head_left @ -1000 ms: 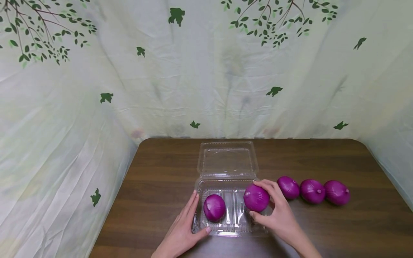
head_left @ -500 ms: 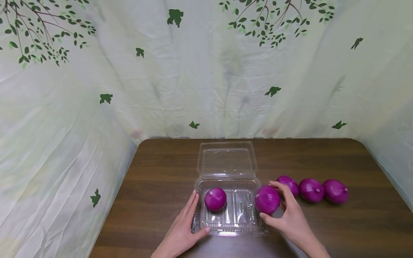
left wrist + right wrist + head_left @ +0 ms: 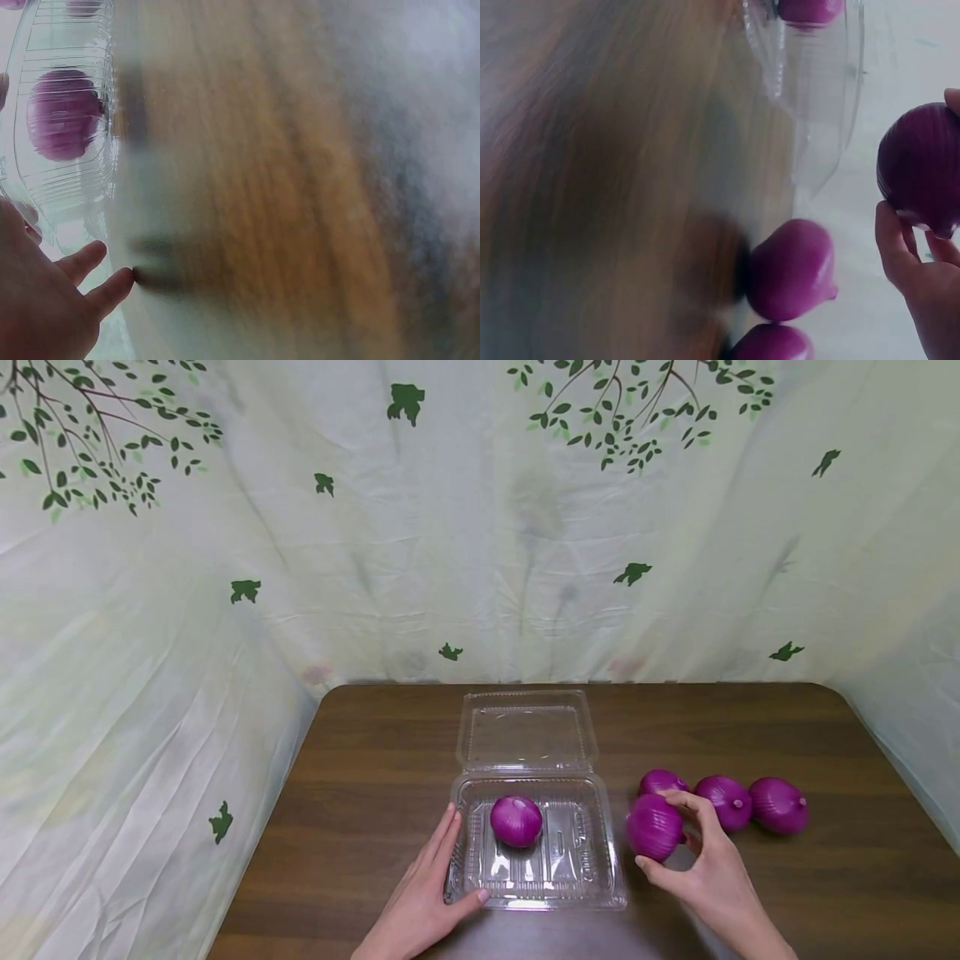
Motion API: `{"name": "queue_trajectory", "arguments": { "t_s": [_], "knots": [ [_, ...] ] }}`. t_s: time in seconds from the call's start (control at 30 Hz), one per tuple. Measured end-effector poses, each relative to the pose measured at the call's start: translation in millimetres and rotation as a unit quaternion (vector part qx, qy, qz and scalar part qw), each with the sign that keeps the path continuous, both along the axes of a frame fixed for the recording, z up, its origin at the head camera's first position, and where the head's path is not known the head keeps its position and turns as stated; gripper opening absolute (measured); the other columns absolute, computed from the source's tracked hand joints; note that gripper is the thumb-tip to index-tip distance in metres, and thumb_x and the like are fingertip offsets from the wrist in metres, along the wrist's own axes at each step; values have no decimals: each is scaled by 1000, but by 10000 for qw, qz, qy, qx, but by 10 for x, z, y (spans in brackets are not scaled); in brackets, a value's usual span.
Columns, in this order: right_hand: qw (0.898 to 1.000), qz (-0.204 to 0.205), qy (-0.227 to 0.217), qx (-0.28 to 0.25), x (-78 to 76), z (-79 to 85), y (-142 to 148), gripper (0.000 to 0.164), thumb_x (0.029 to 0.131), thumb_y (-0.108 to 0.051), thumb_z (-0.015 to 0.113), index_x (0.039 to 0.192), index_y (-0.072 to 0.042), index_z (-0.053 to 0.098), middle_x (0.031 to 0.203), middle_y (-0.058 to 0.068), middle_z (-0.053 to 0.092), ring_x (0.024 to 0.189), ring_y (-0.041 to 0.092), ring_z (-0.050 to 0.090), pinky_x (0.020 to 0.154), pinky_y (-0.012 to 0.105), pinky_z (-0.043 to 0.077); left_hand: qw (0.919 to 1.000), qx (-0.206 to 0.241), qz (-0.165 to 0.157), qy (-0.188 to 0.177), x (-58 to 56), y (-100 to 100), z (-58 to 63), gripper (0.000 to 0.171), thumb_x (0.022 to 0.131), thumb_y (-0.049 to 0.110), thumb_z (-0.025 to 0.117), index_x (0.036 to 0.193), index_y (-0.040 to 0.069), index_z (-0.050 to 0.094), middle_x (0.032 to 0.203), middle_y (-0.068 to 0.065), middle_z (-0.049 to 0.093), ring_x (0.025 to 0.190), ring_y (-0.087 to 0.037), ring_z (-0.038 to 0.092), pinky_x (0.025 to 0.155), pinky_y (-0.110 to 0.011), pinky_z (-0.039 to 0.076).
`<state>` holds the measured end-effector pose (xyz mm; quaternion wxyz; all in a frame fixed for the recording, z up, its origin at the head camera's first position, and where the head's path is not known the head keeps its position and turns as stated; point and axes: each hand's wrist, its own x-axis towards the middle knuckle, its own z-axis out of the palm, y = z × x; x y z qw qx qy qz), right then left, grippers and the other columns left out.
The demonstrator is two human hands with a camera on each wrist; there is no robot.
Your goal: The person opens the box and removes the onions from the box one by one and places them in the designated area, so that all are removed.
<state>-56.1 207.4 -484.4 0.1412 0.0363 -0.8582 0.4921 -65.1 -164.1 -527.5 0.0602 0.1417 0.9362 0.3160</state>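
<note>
A clear plastic clamshell container (image 3: pixel 543 900) stands with its lid (image 3: pixel 528 731) folded back. In its tray lies one purple onion (image 3: pixel 516 821), seen through the ribbed wall in the left wrist view. My left hand (image 3: pixel 429 887) rests along the container's left side, fingers extended and thumb at the front corner. Just right of the container, my right hand (image 3: pixel 708 868) holds a second purple onion (image 3: pixel 652 831) between thumb and fingers. The right wrist view shows this held onion (image 3: pixel 921 169) raised above the table.
Behind and right of the held onion, a row of purple onions stands on the brown wooden table (image 3: pixel 390 752): a left one (image 3: pixel 660 779) partly hidden, a middle one (image 3: pixel 724 802) and a right one (image 3: pixel 780 806). A leaf-printed curtain (image 3: pixel 480 527) hangs behind.
My right hand has carried its onion rightward, from over the container to beyond its right edge. The onion in the tray has rolled up and to the right. My left hand stays put.
</note>
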Motion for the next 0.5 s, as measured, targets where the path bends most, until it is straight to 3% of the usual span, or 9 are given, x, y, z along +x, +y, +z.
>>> {"name": "queue_trajectory", "arguments": {
  "t_s": [0.23,0.5],
  "knots": [
    [9991,58,-31,431,40,-81,145,83,64,-15,94,136,-21,54,127,-4,56,105,2,54,84,9,44,10000,29,12,16,7,3,5,103,82,63,68,160,26,11,163,17,-1,146,-25,20,106,-65,28],
    [9899,93,-223,1395,92,-192,274,78,66,-31,93,134,-27,55,129,-12,53,103,2,52,83,7,40,10000,41,29,9,9,4,11,104,82,65,67,160,28,10,163,19,0,146,-25,21,106,-65,28]
  ]
}}
